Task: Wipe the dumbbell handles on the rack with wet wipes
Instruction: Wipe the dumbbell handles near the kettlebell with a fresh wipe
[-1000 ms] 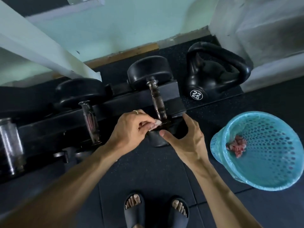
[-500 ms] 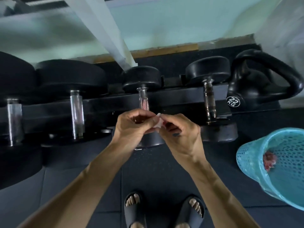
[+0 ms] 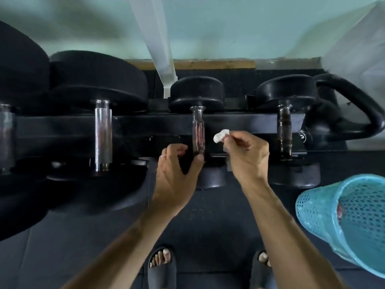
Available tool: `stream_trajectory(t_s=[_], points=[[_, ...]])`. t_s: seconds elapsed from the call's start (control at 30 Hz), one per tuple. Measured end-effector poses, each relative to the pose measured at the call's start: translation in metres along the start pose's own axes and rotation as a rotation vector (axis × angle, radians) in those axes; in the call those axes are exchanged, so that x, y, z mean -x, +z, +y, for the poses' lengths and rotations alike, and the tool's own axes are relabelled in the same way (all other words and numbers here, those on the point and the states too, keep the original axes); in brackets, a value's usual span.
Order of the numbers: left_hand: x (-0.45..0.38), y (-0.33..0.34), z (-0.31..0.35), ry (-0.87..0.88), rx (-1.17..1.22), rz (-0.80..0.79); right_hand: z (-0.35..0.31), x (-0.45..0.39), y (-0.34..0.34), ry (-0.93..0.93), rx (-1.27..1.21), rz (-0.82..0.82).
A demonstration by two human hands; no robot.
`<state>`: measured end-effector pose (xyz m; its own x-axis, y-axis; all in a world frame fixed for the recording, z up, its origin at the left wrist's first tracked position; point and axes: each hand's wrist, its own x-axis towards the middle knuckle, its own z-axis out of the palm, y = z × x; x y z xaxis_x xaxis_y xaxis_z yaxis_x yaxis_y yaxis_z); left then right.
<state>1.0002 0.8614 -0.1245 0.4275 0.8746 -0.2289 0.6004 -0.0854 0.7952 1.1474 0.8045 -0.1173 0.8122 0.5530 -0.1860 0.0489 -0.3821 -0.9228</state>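
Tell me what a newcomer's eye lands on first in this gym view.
The crumpled white wet wipe, pinched in the right hand beside the middle dumbbell's shiny steel handle, stands out against the black steel rack. The left hand touches that handle's lower end. A turquoise perforated plastic wastebasket sits lower right.

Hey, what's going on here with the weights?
A person stands at a dumbbell rack, cleaning handles. The right hand pinches a small white wipe just right of the middle handle, not touching it. The left hand reaches around that handle's near end. A blue basket sits at the right.
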Motion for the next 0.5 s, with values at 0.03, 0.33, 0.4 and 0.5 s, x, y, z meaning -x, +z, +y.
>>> stream_trajectory(t_s=[0.03, 0.33, 0.4, 0.5], points=[[0.002, 0.01, -0.006, -0.018, 0.008, 0.002, 0.003, -0.009, 0.003, 0.018, 0.019, -0.005], [-0.001, 0.04, -0.031, 0.069, 0.012, 0.193, 0.012, -0.075, 0.052, 0.086, -0.057, -0.211], [-0.002, 0.04, -0.035, 0.071, 0.017, 0.203, 0.012, -0.08, 0.056, 0.124, -0.158, -0.27], [-0.002, 0.04, -0.038, 0.081, 0.043, 0.22, 0.015, -0.079, 0.053, 0.164, -0.281, -0.339]])
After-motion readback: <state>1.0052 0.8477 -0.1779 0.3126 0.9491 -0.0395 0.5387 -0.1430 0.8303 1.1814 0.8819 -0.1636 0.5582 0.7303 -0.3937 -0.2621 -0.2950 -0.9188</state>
